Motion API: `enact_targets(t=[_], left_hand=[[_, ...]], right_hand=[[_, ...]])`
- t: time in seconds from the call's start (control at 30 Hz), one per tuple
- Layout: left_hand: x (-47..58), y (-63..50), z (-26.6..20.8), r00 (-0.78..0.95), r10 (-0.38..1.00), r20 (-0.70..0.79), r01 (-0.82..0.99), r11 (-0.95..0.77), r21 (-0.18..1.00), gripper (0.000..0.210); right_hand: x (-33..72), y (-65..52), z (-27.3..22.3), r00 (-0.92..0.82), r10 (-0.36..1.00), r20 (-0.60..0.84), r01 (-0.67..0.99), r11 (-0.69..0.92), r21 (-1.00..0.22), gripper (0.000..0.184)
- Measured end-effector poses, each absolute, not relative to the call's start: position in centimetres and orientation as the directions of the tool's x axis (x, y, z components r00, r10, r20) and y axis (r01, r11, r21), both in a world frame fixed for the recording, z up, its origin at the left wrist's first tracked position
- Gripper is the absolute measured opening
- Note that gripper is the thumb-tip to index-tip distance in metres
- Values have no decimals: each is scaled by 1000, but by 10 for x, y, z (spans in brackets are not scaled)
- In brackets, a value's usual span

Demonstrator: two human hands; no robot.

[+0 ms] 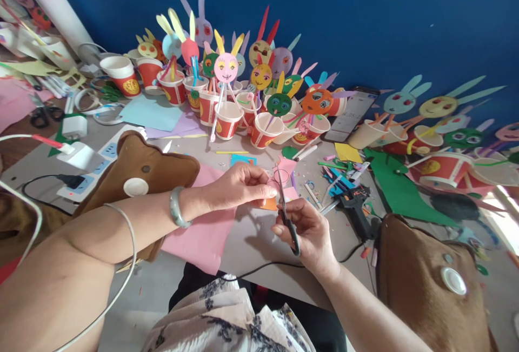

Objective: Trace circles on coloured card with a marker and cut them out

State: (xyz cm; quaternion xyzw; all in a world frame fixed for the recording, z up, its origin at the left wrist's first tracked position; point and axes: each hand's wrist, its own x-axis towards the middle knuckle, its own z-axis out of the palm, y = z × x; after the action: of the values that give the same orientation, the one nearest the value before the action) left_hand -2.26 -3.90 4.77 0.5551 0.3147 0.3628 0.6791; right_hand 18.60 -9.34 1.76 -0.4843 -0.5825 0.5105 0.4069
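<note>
My right hand (pixel 306 230) is wrapped round the black handles of a pair of scissors (pixel 287 222), whose blades point away from me. A small piece of pink paper (pixel 286 167), with a round outline on it, lies along the blades. My left hand (pixel 245 184) pinches this paper at its near left edge, its thumb beside the blades. Below the hands an orange scrap of paper (pixel 269 204) shows in part. A larger pink sheet (pixel 198 233) lies on the table under my left wrist.
Paper cups with rabbit faces (pixel 227 119) line the blue wall. A glue gun (pixel 357 211) rests among scraps at right, its cord crossing the near table. Brown cushions (pixel 133 179) flank my arms. A power strip (pixel 91 179) is at left; a phone (pixel 352 114) leans behind.
</note>
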Motion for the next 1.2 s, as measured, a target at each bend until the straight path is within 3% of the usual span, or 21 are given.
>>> enact_targets(t=[0.6,1.2], left_hand=[[-24,-38,38,560,827,47,-159,52,986,25],[-25,-39,45,539,842,27,-156,69,985,24]], right_hand=[[185,-93,19,-199,980,-11,160,22,-987,51],[186,-94,19,-182,983,6,151,34,-988,50]])
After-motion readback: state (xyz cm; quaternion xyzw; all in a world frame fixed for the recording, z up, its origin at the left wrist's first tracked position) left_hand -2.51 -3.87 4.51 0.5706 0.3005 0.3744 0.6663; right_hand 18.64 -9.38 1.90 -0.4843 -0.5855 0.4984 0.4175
